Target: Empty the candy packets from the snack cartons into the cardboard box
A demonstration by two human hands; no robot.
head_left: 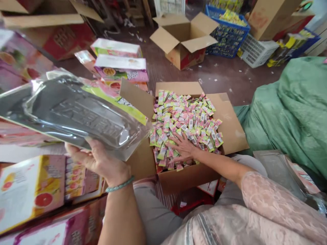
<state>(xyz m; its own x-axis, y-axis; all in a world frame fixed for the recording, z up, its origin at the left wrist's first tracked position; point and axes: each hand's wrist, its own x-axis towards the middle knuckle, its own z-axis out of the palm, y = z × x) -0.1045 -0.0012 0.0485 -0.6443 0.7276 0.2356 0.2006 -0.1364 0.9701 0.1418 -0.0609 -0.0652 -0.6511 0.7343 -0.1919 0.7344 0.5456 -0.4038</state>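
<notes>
My left hand [99,161] grips the lower edge of a large clear plastic blister pack [84,115], with my thumb on its near face. The pack is tilted, has raised lettering, and carries a pink and lime printed strip along its upper side. My right hand [182,148] lies spread on a heap of small pink and green sachets [189,115]. These sachets fill an open cardboard box [230,122] between my knees, its flaps folded outward. Whether any sachet is between my right fingers does not show.
Printed fruit cartons [53,180] are stacked at my left, with more cartons [122,66] beyond. Another open cardboard box [185,37] stands on the floor ahead. A blue crate [224,37] is behind it. Green fabric [291,105] bulges at right, near another clear pack [278,170].
</notes>
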